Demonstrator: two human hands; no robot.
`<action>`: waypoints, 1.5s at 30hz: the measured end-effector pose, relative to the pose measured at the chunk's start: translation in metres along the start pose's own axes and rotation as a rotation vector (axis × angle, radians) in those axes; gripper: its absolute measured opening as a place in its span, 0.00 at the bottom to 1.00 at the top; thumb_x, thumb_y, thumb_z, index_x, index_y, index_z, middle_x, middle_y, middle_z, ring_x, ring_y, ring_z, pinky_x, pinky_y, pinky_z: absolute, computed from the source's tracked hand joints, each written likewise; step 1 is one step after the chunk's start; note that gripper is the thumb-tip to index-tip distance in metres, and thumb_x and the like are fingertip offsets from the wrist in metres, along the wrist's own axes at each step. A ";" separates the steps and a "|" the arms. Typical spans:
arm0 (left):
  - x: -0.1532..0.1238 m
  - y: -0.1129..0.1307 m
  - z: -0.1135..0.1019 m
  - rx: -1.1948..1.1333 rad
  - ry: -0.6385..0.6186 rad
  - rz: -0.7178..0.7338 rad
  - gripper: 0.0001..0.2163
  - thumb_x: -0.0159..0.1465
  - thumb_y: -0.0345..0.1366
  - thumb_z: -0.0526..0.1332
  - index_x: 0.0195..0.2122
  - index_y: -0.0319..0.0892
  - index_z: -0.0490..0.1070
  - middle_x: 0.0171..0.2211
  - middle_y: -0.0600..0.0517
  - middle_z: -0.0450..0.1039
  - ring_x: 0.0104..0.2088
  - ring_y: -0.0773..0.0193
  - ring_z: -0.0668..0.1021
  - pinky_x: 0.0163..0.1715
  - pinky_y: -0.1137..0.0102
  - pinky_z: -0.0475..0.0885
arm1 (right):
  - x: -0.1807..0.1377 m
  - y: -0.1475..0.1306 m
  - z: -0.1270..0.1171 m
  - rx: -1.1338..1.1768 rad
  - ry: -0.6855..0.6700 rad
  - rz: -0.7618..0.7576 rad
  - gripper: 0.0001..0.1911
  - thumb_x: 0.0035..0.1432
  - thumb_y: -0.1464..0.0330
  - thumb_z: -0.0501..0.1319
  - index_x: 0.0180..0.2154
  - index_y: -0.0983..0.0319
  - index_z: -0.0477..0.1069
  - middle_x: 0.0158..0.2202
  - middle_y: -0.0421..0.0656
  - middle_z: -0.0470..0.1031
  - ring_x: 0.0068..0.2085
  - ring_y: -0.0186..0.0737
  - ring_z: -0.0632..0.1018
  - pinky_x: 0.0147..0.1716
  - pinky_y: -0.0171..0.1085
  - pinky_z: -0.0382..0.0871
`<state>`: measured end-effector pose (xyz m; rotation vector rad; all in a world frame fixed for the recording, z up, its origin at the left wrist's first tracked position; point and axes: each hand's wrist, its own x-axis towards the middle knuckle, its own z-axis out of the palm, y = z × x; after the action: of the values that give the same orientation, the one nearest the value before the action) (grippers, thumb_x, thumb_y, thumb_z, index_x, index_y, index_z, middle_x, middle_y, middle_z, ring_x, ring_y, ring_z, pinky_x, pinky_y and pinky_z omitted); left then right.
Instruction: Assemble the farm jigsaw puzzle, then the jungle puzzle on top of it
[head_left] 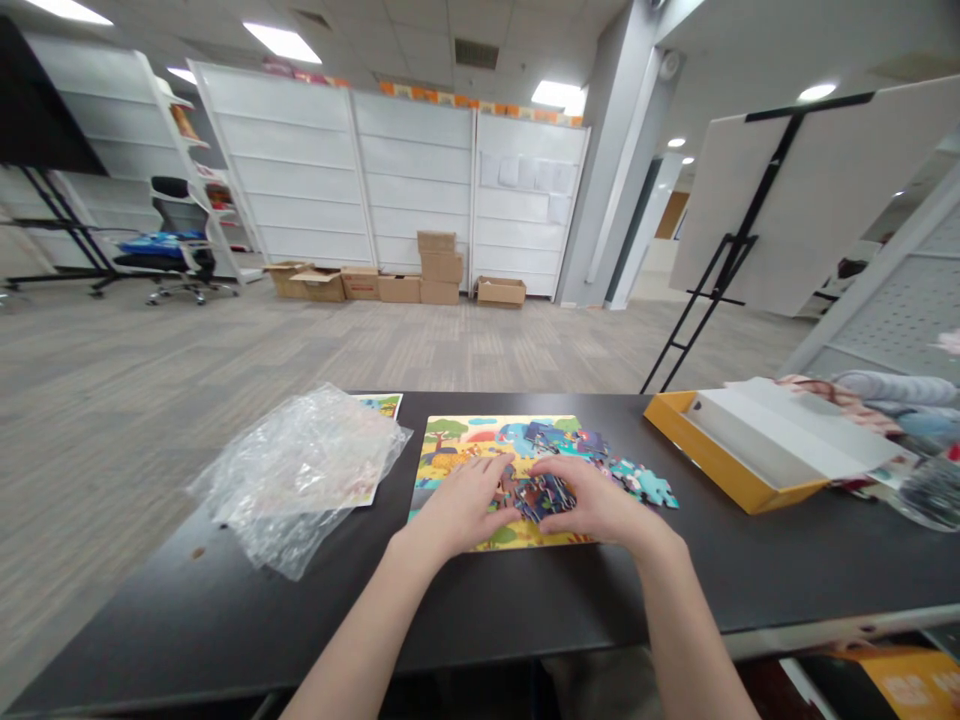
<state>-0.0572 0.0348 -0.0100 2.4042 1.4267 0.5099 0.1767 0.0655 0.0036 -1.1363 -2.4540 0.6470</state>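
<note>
A colourful jigsaw board lies on the black table in front of me. A heap of loose puzzle pieces sits on its right half, and more pieces spill off to the right. My left hand rests on the board with fingers stretched toward the heap, touching its left edge. My right hand lies on the heap's right side, fingers curved down over the pieces. Whether either hand grips a piece is hidden.
A crumpled clear plastic bag lies left of the board over a printed sheet. An open yellow box with a white insert stands at the right. Cardboard boxes, an office chair and an easel stand on the floor beyond.
</note>
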 end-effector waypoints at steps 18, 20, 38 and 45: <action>-0.001 -0.007 -0.006 0.008 0.031 -0.040 0.20 0.67 0.39 0.61 0.59 0.45 0.65 0.61 0.44 0.69 0.59 0.49 0.74 0.57 0.58 0.70 | -0.003 0.004 -0.009 -0.077 0.036 0.157 0.15 0.52 0.64 0.71 0.42 0.58 0.76 0.43 0.45 0.78 0.47 0.49 0.76 0.49 0.44 0.67; 0.002 -0.004 -0.004 0.056 0.044 -0.047 0.19 0.68 0.39 0.59 0.60 0.44 0.64 0.61 0.44 0.69 0.57 0.47 0.75 0.54 0.57 0.72 | -0.003 0.006 -0.010 -0.077 0.032 0.174 0.15 0.52 0.62 0.71 0.41 0.58 0.76 0.43 0.44 0.78 0.47 0.49 0.76 0.48 0.44 0.67; 0.007 0.015 -0.002 0.157 0.056 -0.068 0.18 0.68 0.47 0.60 0.55 0.44 0.69 0.60 0.43 0.67 0.49 0.47 0.79 0.44 0.57 0.76 | -0.021 0.025 -0.017 -0.088 0.026 0.272 0.24 0.43 0.67 0.72 0.46 0.58 0.76 0.43 0.46 0.78 0.45 0.50 0.78 0.47 0.45 0.70; 0.012 0.021 0.005 0.143 0.058 0.034 0.22 0.60 0.50 0.69 0.49 0.41 0.73 0.51 0.42 0.73 0.54 0.45 0.73 0.56 0.54 0.70 | -0.024 0.020 -0.025 -0.096 -0.005 0.253 0.23 0.44 0.69 0.70 0.46 0.58 0.78 0.48 0.47 0.79 0.49 0.51 0.78 0.51 0.45 0.70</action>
<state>-0.0327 0.0354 -0.0037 2.5486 1.4954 0.5061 0.2159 0.0646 0.0108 -1.5014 -2.3883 0.6079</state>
